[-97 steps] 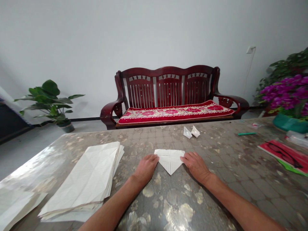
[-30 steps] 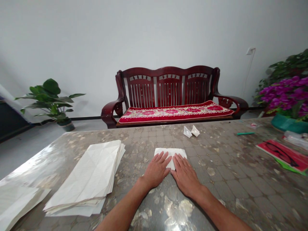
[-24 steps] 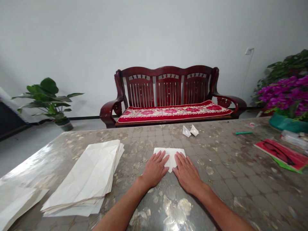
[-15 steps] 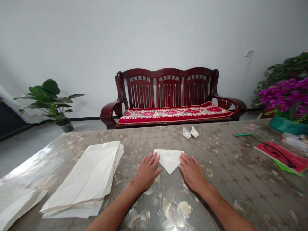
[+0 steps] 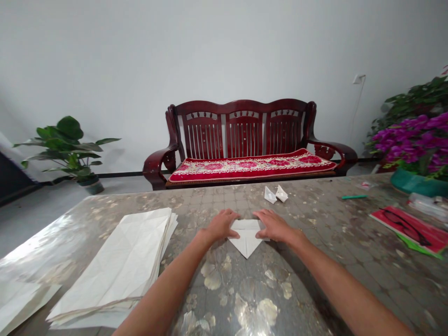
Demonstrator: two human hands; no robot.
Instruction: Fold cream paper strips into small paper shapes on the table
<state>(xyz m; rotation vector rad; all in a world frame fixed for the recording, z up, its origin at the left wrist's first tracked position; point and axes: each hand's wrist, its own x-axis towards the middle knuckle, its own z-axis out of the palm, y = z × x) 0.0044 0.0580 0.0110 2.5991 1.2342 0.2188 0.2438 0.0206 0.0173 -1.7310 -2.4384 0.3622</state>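
Observation:
A white paper sheet folded into a downward-pointing triangle lies on the mottled glass-topped table in front of me. My left hand curls over its upper left corner, and my right hand covers its upper right corner. Both hands hide the top edge of the fold. Farther away, just beyond my right hand, stand a pair of small folded white paper pieces.
A tall stack of creased white paper sheets lies left of my arms, with more sheets at the table's left edge. At the right are a red booklet, a green stick, and potted magenta flowers. A dark wooden bench stands beyond the table's far edge.
Both hands have moved up and inward from beside the paper's sides onto its upper corners. The folded paper stays in about the same place.

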